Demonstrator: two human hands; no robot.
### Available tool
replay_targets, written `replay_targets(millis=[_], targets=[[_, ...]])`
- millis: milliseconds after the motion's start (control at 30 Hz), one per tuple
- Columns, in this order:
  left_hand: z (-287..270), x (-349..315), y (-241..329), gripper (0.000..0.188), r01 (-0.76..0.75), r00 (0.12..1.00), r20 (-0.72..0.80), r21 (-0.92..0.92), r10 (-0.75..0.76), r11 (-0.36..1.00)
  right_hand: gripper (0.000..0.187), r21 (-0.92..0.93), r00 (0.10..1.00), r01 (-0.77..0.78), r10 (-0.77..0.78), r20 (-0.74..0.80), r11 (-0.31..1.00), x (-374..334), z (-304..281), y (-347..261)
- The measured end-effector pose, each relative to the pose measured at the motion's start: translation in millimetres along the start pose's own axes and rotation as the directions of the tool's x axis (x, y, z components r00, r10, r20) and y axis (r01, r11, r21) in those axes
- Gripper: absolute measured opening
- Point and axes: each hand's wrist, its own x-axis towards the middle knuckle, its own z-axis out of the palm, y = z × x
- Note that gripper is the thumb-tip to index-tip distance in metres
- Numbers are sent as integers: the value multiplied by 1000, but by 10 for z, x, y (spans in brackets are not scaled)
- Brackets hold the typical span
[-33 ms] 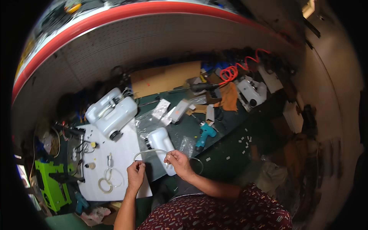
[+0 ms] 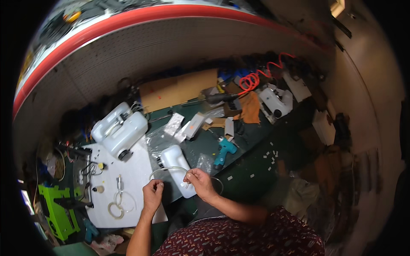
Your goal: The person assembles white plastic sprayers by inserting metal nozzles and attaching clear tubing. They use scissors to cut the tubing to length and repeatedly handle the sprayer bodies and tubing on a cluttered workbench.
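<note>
Clear tube [image 2: 168,167] arched over a white container [image 2: 176,158] at the near edge of the tabletop [image 2: 202,144]; left hand [image 2: 152,194] and right hand [image 2: 199,183] stand apart, each pinching it. Good handling probably means light pressure and a wide, even curve, lest it kink.

Dim surroundings around a brighter white sheet [image 2: 139,170], blur and shadow rightward, fisheye-bowed red edge [image 2: 141,16]

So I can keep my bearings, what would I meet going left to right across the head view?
Lime-green boxy housing, coiled translucent plastic tube, left hand, right hand, teal pistol-shaped power tool, crumpled orange cloth, white plastic container with black cap.
</note>
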Motion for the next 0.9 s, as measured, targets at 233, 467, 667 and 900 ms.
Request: replay_targets(millis=[233, 467, 667, 900], targets=[[1316, 384, 641, 12, -158, 932, 343, 105, 114, 982, 15, 34, 946, 126, -110, -305, 991, -50, -1209, -280], [3505, 1181, 911, 15, -473, 796, 544, 283, 266, 834, 10, 51, 844, 205, -149, -516, 977, 225, -2715, -640], [5064, 2369, 625, 27, -461, 860, 501, 691, 90, 556, 17, 72, 821, 192, -120, -559, 979, 309, -3813, -1090], [5381, 2853, 338, 42, -310, 931, 361, 864, -58, 396, 16, 189, 848, 197, -71, -525, 962, 509, -4255, -1201]])
